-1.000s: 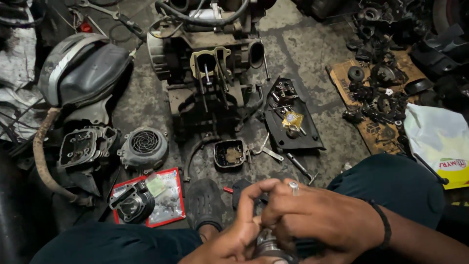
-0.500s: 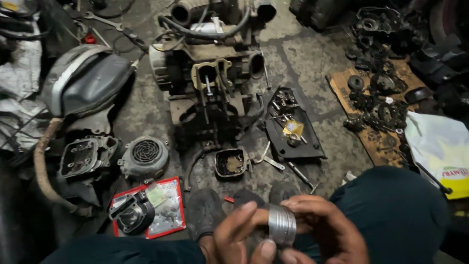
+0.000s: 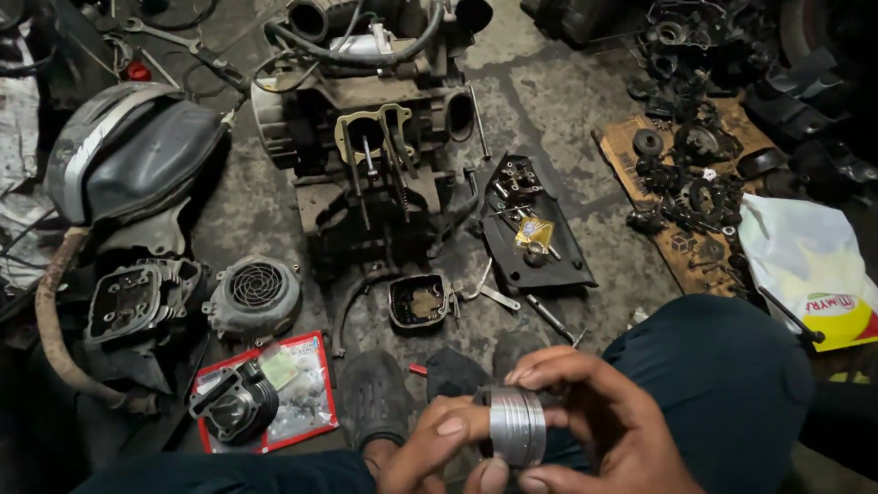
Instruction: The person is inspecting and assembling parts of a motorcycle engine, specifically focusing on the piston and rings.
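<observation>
Both hands grasp the piston (image 3: 517, 426) — left hand (image 3: 439, 448), right hand (image 3: 604, 430); the engine (image 3: 366, 146) on the floor's far edge stands open — piston not yet fitted.

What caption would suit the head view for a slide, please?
Both hands, left and right, hold a grooved metal piston above a dismantled engine.

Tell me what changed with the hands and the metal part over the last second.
The ribbed metal piston, low and mostly covered by both hands a second ago, now sits higher and in plain sight. The left hand and right hand still grip it from either side. The engine block, red packet and fan cover lie as before.
</observation>
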